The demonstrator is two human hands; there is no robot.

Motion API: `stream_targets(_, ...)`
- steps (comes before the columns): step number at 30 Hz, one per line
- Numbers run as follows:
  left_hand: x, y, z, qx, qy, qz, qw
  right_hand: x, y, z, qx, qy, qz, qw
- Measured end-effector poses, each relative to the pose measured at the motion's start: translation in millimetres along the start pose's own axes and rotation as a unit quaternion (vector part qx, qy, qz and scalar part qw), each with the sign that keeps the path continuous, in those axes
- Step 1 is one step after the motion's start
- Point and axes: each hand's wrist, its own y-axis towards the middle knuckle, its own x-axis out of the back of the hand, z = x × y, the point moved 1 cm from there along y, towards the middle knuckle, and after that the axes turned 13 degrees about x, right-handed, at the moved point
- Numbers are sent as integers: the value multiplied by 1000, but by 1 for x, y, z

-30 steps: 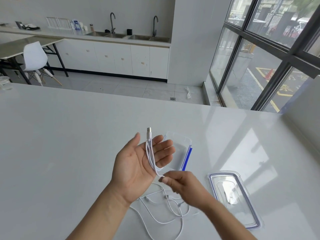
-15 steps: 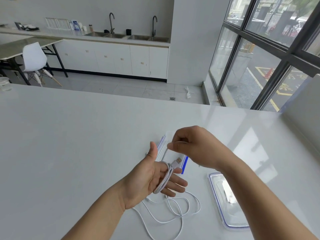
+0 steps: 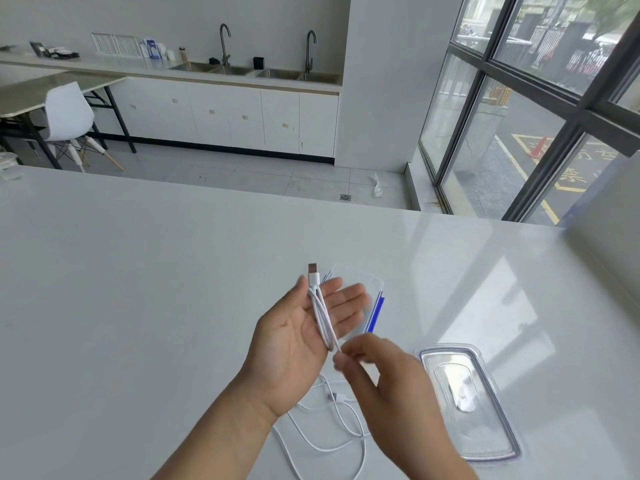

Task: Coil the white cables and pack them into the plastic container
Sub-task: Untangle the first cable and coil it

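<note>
My left hand (image 3: 294, 337) is raised palm up with straight fingers. A white cable (image 3: 323, 320) lies in several loops across the palm, and its USB plug (image 3: 312, 270) stands up beside the thumb, which pins it against the forefinger. Just below those loops my right hand (image 3: 384, 386) pinches the same cable between thumb and fingertips. The rest of the white cable (image 3: 329, 441) trails in loose curves on the table under both wrists. The clear plastic container (image 3: 363, 280) with a blue clip (image 3: 375, 313) stands behind my left fingers, partly hidden.
The container's clear lid (image 3: 467, 400) lies flat on the white table (image 3: 138, 289) to the right of my right hand. A clear cup (image 3: 8, 166) stands at the far left edge. Beyond the table are a floor, chair, sinks and windows.
My right hand has swung from above the left fingers down to the near side, drawing the cable round. My left hand has turned palm up, and the plug points up again.
</note>
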Motion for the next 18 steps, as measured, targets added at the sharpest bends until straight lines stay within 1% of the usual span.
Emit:
stream_targets(2,-2,3,4,-25,22,-18,999,-5,-6,-5,17,-53,-30,998)
stream_targets(3,-3,4,7,-36,33,-28,998,-7,-7,-7,5,-58,-32,998)
stream_targets(4,-4,5,10,-44,38,-39,998,-8,-8,-10,-20,-34,-24,999)
stream_targets(5,-4,6,11,-49,38,-45,997,-8,-9,-13,-63,36,-13,997)
stream_targets(6,-4,6,12,-51,33,-46,997,-9,-9,-16,-117,152,-5,982)
stream_targets(7,-4,5,12,-50,27,-41,998,-8,-8,-17,-171,273,-5,947)
stream_targets(8,-3,5,11,-46,23,-30,998,-8,-7,-18,-214,382,-18,899)
stream_targets(9,-3,4,11,-39,24,-14,999,-9,-7,-19,-242,452,-34,858)
stream_targets(10,-3,3,10,-32,31,2,999,-10,-7,-19,-260,492,-50,829)
stream_targets(11,-3,2,10,-29,40,14,999,-11,-6,-20,-268,512,-60,814)
stream_targets(14,-5,0,9,-36,53,41,997,-17,-5,-21,-260,557,-82,784)
stream_targets(18,-1,-1,6,-38,61,75,995,-19,-2,-21,-222,585,-103,773)
